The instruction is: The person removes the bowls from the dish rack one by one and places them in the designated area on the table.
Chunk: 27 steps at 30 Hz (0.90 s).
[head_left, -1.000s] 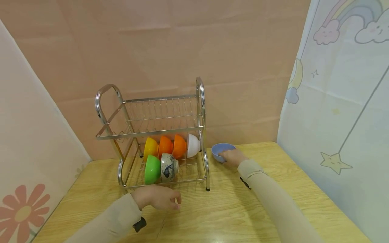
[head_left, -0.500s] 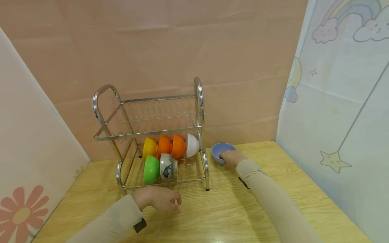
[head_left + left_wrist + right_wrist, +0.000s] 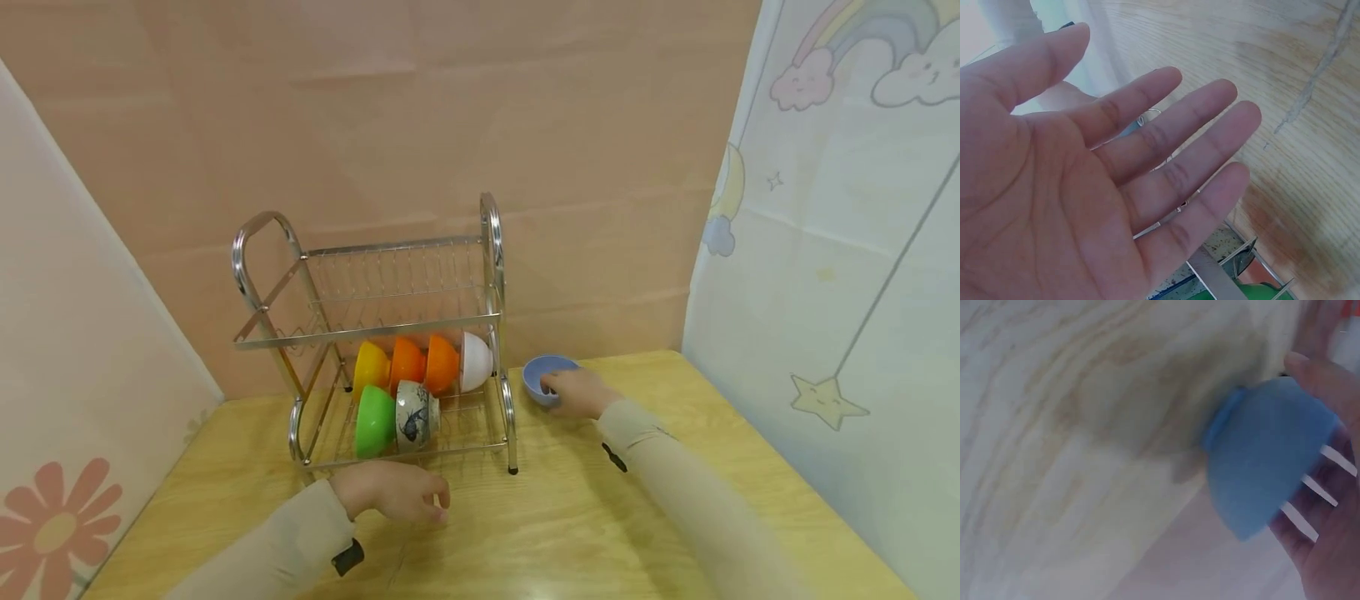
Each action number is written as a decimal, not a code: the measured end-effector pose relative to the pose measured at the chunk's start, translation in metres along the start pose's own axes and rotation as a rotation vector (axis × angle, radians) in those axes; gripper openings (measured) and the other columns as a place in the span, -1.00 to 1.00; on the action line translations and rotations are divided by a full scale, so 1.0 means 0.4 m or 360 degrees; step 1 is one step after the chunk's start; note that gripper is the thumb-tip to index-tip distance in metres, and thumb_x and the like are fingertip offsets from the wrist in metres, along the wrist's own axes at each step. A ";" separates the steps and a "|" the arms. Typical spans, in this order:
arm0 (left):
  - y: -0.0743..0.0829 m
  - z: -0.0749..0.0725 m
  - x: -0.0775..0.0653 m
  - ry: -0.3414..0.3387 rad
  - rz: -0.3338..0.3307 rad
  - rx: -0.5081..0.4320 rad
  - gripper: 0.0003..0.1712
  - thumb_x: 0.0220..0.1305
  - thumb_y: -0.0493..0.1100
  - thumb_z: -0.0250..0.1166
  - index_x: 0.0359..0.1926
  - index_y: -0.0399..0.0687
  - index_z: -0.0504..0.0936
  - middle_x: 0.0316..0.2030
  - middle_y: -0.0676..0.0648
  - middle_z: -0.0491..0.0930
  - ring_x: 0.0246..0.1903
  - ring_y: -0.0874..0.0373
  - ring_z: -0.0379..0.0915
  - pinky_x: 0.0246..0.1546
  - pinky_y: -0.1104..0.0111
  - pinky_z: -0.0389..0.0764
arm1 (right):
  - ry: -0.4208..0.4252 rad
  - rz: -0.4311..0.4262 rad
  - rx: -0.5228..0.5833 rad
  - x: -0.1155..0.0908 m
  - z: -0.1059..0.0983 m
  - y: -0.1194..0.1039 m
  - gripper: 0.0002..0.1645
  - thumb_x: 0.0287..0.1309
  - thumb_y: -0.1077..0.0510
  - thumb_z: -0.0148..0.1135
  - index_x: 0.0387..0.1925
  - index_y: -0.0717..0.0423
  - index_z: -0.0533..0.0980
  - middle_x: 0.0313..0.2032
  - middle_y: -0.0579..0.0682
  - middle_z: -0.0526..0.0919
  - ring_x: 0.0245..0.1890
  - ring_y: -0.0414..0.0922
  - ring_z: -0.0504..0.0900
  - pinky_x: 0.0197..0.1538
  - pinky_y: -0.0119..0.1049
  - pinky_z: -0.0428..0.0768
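A blue bowl (image 3: 538, 369) stands on the wooden table just right of the metal dish rack (image 3: 507, 408). My right hand (image 3: 579, 393) holds its near right rim, with fingers inside and the thumb on the outer side. The right wrist view is blurred; there the bowl (image 3: 1266, 450) shows its outer wall and foot, and its wall hides the fingertips. My left hand (image 3: 397, 492) hangs before the rack with nothing in it. In the left wrist view its palm faces the camera, fingers spread and relaxed.
On the rack's lower tier, bowls stand on edge: a yellow bowl (image 3: 371, 371), two orange bowls (image 3: 442, 364), a white bowl (image 3: 476, 362), a green bowl (image 3: 375, 422) and a fish-patterned bowl (image 3: 412, 418). Above them is an upper wire tier. Cloth-covered walls enclose the table (image 3: 510, 533).
My right wrist and sleeve have shifted slightly right, while the fingers stay at the blue bowl's rim. The bowl keeps nearly the same place. My left hand is nearly still.
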<state>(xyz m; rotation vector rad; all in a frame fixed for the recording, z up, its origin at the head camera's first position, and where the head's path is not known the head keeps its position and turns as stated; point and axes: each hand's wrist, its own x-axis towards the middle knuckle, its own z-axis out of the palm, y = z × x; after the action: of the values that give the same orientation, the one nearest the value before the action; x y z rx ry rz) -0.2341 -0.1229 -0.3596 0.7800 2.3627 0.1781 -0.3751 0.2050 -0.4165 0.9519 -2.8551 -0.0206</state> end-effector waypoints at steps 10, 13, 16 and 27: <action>0.000 0.008 -0.006 -0.0014 -0.0020 -0.0016 -0.74 0.39 0.07 0.14 0.00 0.14 0.56 -0.16 0.13 0.61 -0.16 0.28 0.53 -0.11 0.32 0.55 | 0.0353 -0.0159 -0.0049 -0.123 -0.102 -0.099 -0.58 -0.09 0.08 0.52 -0.19 0.07 0.53 -0.24 -0.03 0.63 -0.28 -0.07 0.64 -0.18 -0.16 0.62; 0.002 0.008 -0.009 -0.0007 -0.0034 0.0015 -0.73 0.40 0.07 0.13 0.02 0.14 0.56 -0.16 0.13 0.61 -0.14 0.28 0.53 -0.08 0.32 0.54 | 0.0187 -0.0275 0.0000 -0.160 -0.096 -0.131 -0.63 -0.09 0.07 0.51 -0.23 -0.01 0.55 -0.27 -0.13 0.64 -0.30 -0.16 0.64 -0.25 -0.24 0.63; 0.001 0.005 -0.012 0.0004 -0.0048 0.0031 -0.71 0.40 0.08 0.13 0.02 0.12 0.56 -0.16 0.12 0.61 -0.13 0.27 0.53 -0.07 0.31 0.54 | -0.0073 -0.0350 0.0150 -0.183 -0.094 -0.162 -0.72 -0.01 0.09 0.47 -0.26 -0.05 0.54 -0.30 -0.19 0.63 -0.32 -0.24 0.61 -0.27 -0.31 0.60; -0.004 0.012 -0.016 0.0017 -0.0048 -0.0013 -0.73 0.40 0.07 0.14 0.00 0.11 0.57 -0.17 0.13 0.61 -0.14 0.28 0.53 -0.08 0.32 0.54 | -0.0472 -0.0363 0.0298 -0.202 -0.089 -0.219 -0.79 0.07 0.07 0.41 -0.27 -0.13 0.53 -0.35 -0.29 0.59 -0.39 -0.40 0.50 -0.29 -0.41 0.53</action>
<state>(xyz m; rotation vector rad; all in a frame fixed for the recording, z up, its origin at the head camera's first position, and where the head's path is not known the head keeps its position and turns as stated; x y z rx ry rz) -0.2280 -0.1280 -0.3604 0.7404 2.3811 0.1797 -0.2542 0.1842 -0.3955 1.4193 -3.0354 0.0920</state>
